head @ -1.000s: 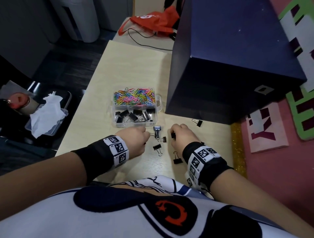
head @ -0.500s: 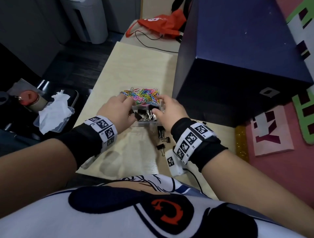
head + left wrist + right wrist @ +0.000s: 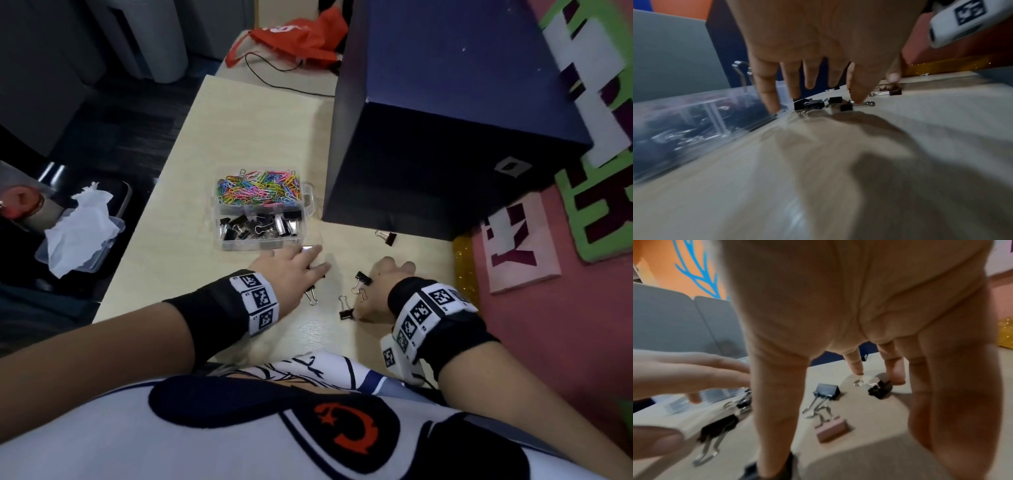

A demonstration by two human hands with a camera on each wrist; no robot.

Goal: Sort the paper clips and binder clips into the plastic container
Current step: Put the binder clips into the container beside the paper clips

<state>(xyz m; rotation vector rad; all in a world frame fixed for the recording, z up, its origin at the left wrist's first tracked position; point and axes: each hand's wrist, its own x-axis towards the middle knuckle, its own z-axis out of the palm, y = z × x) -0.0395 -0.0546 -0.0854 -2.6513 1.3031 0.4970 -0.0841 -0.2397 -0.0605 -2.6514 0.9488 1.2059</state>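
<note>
Half a second earlier both hands were held over the plastic container (image 3: 260, 214), at the binder-clip compartment; now they are lowered to the tabletop (image 3: 239, 137) on the near side of the container. From this it is judged that a delivery has just been made and that the next pick-up is being started. The container stands unmoved, with coloured paper clips (image 3: 258, 188) heaped in its far compartment and black binder clips (image 3: 262, 224) gathered in its near one.

The left hand (image 3: 291, 270) is spread, its fingers straight and fanned, just in front of the container's near wall. In the left wrist view one fingertip (image 3: 858, 99) is pressed on the wire handle of a loose clip (image 3: 849, 106), and nothing is enclosed by the grip. A larger clip with a shiny face (image 3: 308, 248) is partly covered by the fingers.

The right hand (image 3: 380, 291) is placed further to the right of the container, fingers pointed down at the tabletop. In the right wrist view a small black clip (image 3: 879, 390) is touched by two fingertips (image 3: 856, 368), but whether it is already pinched cannot be told. Two more clips (image 3: 346, 308) lie near that hand, and one lone clip (image 3: 387, 237) is left to the right of the container, at the foot of the dark blue box (image 3: 445, 137). The sorting is judged nearly done, with only a few binder clips remaining outside.
</note>
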